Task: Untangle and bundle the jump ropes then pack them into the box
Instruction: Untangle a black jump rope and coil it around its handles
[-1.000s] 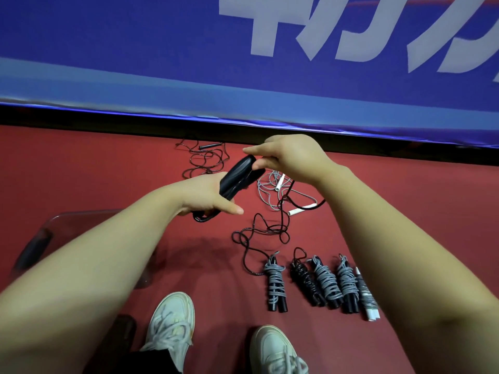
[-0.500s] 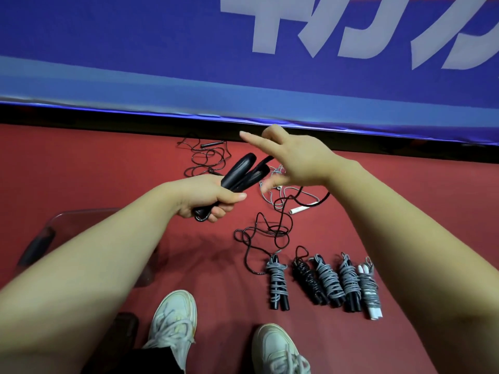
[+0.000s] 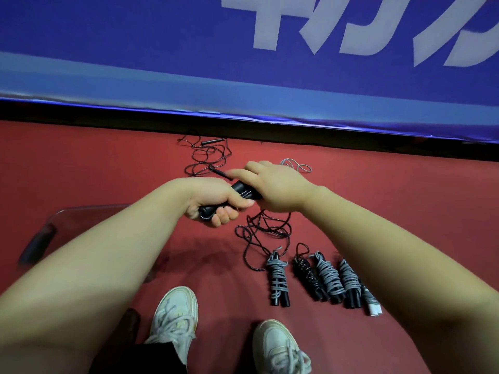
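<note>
My left hand (image 3: 216, 201) grips two black jump rope handles (image 3: 243, 190) held side by side. My right hand (image 3: 272, 184) lies over their far end, fingers curled around them; whether it also holds the cord I cannot tell. The black cord (image 3: 264, 233) of this rope hangs below my hands and lies in loose loops on the red floor. Several bundled ropes (image 3: 313, 279) lie in a row in front of my right shoe. A clear plastic box (image 3: 70, 220) stands at the left, partly behind my left arm.
A loose black rope (image 3: 208, 157) lies tangled near the wall, and a grey rope (image 3: 297, 166) peeks out behind my right hand. A blue banner (image 3: 189, 63) runs along the far edge. My two white shoes (image 3: 175, 319) are at the bottom.
My right hand had opened and lifted off the handles; it has now come down over their far end. Both hands dropped lower and nearer.
</note>
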`<state>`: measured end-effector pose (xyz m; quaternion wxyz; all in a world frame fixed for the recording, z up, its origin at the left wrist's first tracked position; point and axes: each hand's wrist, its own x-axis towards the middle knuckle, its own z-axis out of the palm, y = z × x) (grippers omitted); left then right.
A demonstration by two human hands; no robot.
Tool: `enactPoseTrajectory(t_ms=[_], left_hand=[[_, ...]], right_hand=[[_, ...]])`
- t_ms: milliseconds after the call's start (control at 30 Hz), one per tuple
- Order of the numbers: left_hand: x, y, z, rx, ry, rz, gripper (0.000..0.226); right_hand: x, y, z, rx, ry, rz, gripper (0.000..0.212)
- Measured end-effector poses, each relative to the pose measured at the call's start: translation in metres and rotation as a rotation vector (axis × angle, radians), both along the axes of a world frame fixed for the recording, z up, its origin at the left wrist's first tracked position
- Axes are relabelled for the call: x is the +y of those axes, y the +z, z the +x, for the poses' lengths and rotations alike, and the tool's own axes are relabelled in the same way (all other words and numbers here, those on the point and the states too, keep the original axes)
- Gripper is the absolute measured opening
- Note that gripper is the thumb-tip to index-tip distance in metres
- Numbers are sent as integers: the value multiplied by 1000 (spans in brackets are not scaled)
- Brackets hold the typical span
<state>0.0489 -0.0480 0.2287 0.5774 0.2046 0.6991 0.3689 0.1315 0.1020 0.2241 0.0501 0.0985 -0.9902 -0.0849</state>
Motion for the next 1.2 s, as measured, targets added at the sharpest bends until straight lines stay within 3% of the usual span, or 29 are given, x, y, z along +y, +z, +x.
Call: enactPoseTrajectory(t_ms=[100, 233, 367, 500, 700, 867, 1067, 1200], left_hand=[[-4, 0, -2, -4, -22, -9, 26], [-14, 1, -4, 25, -69, 63, 17], [-24, 3, -4, 92, -103, 116, 35], [-23, 2, 0, 88, -48, 146, 39], [-12, -1, -1, 228, -45, 69, 51], [-21, -5, 0, 106, -66, 104, 42], [-13, -10, 7, -26, 32, 191, 24], [-8, -10, 7, -95, 56, 270, 28]], right_hand=[[-3, -2, 0, -4, -48, 56, 48], [-3, 2, -2, -2, -35, 55, 47], [0, 5, 0, 45, -24, 64, 43], [1, 6, 0, 79, 35, 37, 42], [1, 7, -7, 149, -90, 45, 42], [-2, 4, -7, 126, 42, 15, 42], [2, 1, -12, 238, 137, 101, 63], [12, 6, -11, 267, 119, 67, 47]])
